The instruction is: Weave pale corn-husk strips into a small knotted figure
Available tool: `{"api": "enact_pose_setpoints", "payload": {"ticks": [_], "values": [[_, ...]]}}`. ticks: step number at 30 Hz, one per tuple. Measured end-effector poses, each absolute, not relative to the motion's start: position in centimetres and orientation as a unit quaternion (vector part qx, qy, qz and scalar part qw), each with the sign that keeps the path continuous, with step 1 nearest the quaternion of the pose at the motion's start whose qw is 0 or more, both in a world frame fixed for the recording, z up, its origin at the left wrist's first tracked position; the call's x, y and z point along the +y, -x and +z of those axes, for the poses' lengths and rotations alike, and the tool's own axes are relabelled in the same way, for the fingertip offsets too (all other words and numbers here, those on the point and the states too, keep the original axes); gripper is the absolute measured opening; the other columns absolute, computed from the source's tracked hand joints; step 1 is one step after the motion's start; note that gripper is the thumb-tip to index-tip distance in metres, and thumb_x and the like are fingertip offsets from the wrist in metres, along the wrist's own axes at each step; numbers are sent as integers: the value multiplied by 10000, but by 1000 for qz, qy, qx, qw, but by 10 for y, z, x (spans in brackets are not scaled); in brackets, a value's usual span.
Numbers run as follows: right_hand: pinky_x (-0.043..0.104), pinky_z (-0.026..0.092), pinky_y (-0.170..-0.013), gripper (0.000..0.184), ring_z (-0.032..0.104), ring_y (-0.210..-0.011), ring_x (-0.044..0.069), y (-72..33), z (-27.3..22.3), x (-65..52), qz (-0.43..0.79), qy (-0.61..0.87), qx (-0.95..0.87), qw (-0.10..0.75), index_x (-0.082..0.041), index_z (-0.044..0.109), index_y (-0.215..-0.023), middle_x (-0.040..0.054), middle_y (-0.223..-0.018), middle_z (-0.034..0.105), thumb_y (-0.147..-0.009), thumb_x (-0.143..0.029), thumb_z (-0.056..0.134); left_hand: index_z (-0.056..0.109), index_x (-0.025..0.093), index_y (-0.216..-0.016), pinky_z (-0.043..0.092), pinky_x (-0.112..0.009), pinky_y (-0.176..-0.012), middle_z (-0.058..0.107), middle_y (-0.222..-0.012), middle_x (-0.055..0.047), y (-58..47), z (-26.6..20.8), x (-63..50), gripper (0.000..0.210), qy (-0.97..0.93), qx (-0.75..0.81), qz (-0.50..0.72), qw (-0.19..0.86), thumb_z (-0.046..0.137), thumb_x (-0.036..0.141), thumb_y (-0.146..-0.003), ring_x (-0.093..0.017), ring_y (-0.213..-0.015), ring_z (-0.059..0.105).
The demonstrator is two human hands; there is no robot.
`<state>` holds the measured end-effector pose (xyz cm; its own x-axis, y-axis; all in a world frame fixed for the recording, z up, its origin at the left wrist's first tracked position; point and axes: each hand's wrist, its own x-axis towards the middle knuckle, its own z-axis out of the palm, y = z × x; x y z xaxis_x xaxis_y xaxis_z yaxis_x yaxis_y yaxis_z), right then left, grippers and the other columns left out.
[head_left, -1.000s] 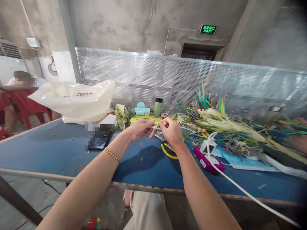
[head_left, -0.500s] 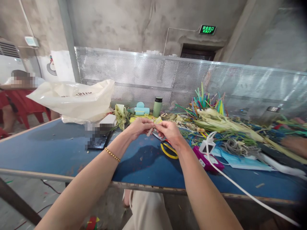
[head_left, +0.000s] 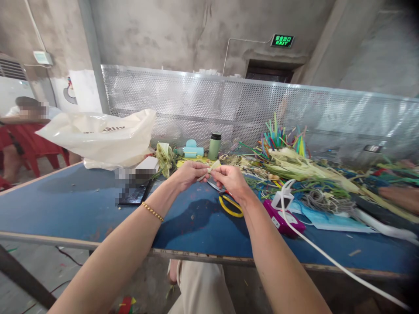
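My left hand (head_left: 190, 175) and my right hand (head_left: 230, 179) meet above the blue table (head_left: 127, 222), fingertips pinched together. Between them is a small pale-green strip of what looks like corn husk (head_left: 215, 165), gripped from both sides; its lower part is mostly covered by my fingers. Scissors with yellow and red handles (head_left: 231, 209) lie on the table beneath my right hand, their blades partly hidden by it. Behind my hands stand a green bottle with a black cap (head_left: 214, 147) and a light-blue cylindrical item (head_left: 193, 151).
A large cream plastic bag (head_left: 104, 135) and a phone (head_left: 133, 194) lie left. Right are a purple power strip (head_left: 284, 220) with a white charger and cable, a blue face mask (head_left: 340, 221), husks (head_left: 304, 165), and grey cords (head_left: 327, 200). A perforated metal screen (head_left: 183, 100) borders the back.
My fingers have shifted slightly around the husk strip, and the end that hung below them now points left, mostly behind my left fingers. The things on the table have stayed put.
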<state>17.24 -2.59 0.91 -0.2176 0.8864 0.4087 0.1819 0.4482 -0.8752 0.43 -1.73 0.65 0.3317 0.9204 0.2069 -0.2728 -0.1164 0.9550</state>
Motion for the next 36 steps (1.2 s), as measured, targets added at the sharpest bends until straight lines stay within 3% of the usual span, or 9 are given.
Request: {"api": "enact_pose_setpoints", "payload": {"ticks": [11,16,20,27,31,36], "values": [[223,331,-415,215,439,-442,91,-172,8,-26,333,391,-709,483,-149,656,-722,-20,-551,556,-703,-363,663,675,81,-748,317,-212,-458,565,-507,8,-10,7,-18,32,-540,328,554,543,686,105,-767,-63,-411,457],[218,337,-435,183,447,-456,96,-172,5,-21,249,402,-732,490,-160,619,-678,-12,-546,560,-740,-333,618,648,89,-730,296,-208,-443,540,-481,15,-14,8,-20,78,-523,344,567,536,613,54,-792,-61,-388,438],[218,368,-455,169,486,-476,103,-172,5,-20,216,407,-742,488,-167,616,-699,-3,-579,586,-769,-319,597,656,89,-733,294,-202,-442,531,-481,22,-14,9,-20,48,-525,347,569,529,668,90,-780,-53,-393,433],[225,378,-404,311,507,-462,118,-170,5,-20,332,400,-684,512,-179,604,-780,-7,-595,585,-762,-486,648,672,79,-724,326,-216,-472,555,-507,8,-12,8,-19,62,-580,353,540,497,676,111,-777,-65,-437,457],[218,328,-406,310,425,-435,87,-169,3,-18,310,369,-676,557,-175,573,-650,-24,-531,530,-733,-451,686,635,92,-636,338,-228,-497,545,-528,-1,-12,9,-24,215,-608,332,502,518,707,239,-776,-72,-469,461],[228,327,-440,286,427,-458,93,-169,3,-16,293,372,-678,563,-174,573,-635,-18,-532,529,-742,-421,670,665,91,-656,273,-228,-485,507,-513,14,-12,8,-25,290,-650,320,498,476,763,359,-703,-70,-493,411]]}}
